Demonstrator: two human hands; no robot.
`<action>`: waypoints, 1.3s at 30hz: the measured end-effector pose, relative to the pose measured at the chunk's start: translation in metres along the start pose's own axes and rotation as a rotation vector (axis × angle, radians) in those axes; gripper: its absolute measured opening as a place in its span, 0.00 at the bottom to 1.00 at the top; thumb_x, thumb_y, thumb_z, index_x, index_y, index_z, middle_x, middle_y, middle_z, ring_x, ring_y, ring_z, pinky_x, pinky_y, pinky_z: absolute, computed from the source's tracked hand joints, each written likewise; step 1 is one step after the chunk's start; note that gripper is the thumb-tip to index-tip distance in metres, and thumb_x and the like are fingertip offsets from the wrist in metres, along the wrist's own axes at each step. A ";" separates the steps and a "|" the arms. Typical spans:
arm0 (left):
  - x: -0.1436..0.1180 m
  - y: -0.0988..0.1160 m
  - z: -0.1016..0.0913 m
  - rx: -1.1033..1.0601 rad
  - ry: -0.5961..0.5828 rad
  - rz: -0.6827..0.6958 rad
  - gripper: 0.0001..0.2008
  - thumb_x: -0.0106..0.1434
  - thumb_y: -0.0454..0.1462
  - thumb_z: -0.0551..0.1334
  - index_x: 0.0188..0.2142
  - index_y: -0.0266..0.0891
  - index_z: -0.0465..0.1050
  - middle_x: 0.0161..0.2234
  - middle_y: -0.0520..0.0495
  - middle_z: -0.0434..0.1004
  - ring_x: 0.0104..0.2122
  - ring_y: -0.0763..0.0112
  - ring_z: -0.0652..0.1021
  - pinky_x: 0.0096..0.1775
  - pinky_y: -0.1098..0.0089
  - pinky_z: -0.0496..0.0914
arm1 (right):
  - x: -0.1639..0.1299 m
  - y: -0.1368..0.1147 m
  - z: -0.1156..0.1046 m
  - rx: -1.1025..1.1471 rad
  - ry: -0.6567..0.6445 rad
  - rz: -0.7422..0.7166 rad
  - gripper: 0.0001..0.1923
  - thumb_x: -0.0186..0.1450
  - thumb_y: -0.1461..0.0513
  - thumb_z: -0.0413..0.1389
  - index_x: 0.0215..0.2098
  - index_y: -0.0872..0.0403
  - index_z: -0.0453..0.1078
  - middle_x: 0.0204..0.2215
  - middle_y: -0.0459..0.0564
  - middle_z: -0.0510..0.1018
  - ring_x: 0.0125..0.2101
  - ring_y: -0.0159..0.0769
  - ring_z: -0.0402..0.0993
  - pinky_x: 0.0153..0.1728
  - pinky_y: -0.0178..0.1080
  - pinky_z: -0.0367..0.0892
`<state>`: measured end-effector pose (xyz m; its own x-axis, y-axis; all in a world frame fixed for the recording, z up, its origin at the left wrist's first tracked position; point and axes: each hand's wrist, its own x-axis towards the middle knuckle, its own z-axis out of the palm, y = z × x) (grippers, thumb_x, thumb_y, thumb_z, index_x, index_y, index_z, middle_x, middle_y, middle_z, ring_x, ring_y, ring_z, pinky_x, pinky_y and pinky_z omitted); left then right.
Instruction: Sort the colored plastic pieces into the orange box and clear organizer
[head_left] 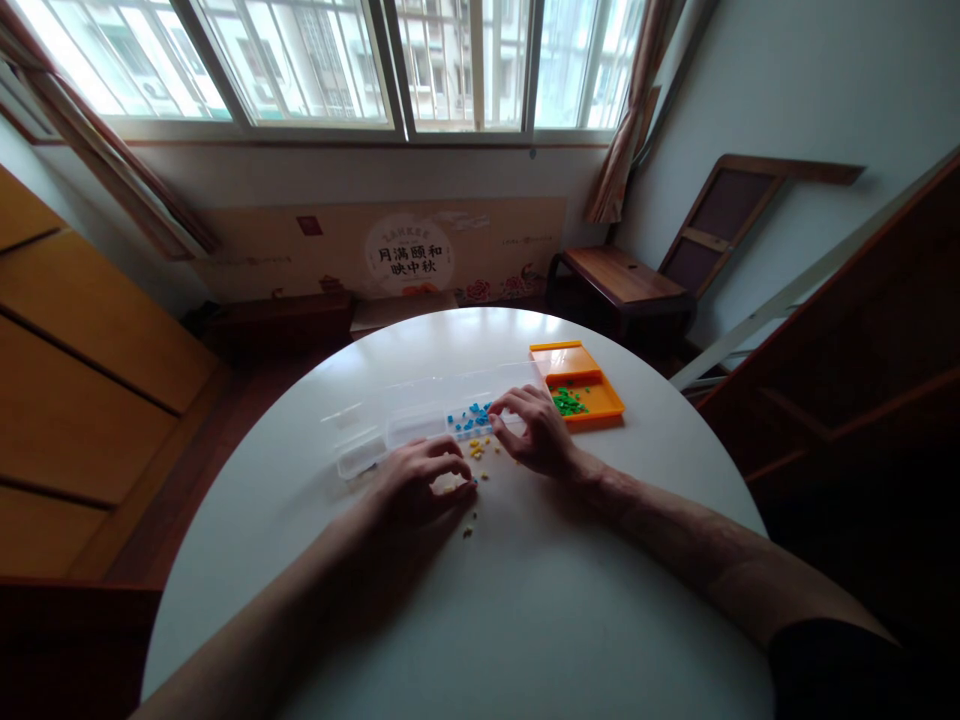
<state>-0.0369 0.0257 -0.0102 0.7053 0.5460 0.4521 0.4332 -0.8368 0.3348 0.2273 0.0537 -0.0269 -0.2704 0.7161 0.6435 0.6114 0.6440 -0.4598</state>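
My left hand (pixel 421 478) rests over the table in front of the clear plastic box, thumb and fingertip pinched around what looks like a tiny blue block. Over the box's right part, my right hand (pixel 536 432) has its thumb and forefinger curled together above the blue blocks (pixel 471 418); whatever sits between those fingertips is too small to make out. Several yellow blocks (pixel 477 448) lie loose on the table between the hands. The clear plastic box (pixel 416 428) has several compartments. Green blocks (pixel 568 402) lie in an orange tray (pixel 611 408) just beyond my right hand.
A round white table (pixel 555 610) carries everything. A few small pieces (pixel 468 532) lie nearer to me. Past the table stand a low wooden chair (pixel 626 273) on the right and a printed cardboard panel (pixel 300 255) under the window. Orange-brown cabinet doors (pixel 75 390) are at left.
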 end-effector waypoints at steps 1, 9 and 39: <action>0.000 0.000 0.000 0.001 0.002 0.002 0.05 0.72 0.40 0.70 0.39 0.44 0.83 0.41 0.46 0.85 0.36 0.67 0.83 0.39 0.68 0.75 | 0.000 0.000 0.000 0.000 -0.001 0.000 0.02 0.73 0.63 0.62 0.41 0.49 0.77 0.40 0.49 0.85 0.43 0.45 0.77 0.50 0.49 0.69; -0.002 -0.003 0.006 0.022 -0.006 0.022 0.05 0.74 0.39 0.69 0.40 0.47 0.85 0.41 0.48 0.85 0.35 0.68 0.82 0.38 0.69 0.74 | -0.001 0.001 0.000 0.011 -0.008 -0.008 0.02 0.72 0.63 0.63 0.41 0.49 0.77 0.40 0.49 0.85 0.43 0.45 0.78 0.50 0.49 0.70; 0.004 0.002 -0.016 -0.148 0.197 -0.118 0.07 0.76 0.39 0.68 0.42 0.40 0.85 0.38 0.45 0.82 0.30 0.73 0.77 0.33 0.71 0.73 | 0.002 -0.001 -0.002 0.141 0.000 -0.183 0.05 0.77 0.57 0.65 0.41 0.48 0.79 0.39 0.47 0.87 0.41 0.41 0.81 0.49 0.45 0.72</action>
<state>-0.0420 0.0270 0.0055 0.5258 0.6487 0.5502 0.4087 -0.7599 0.5055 0.2279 0.0538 -0.0238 -0.3669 0.5837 0.7243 0.4420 0.7945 -0.4163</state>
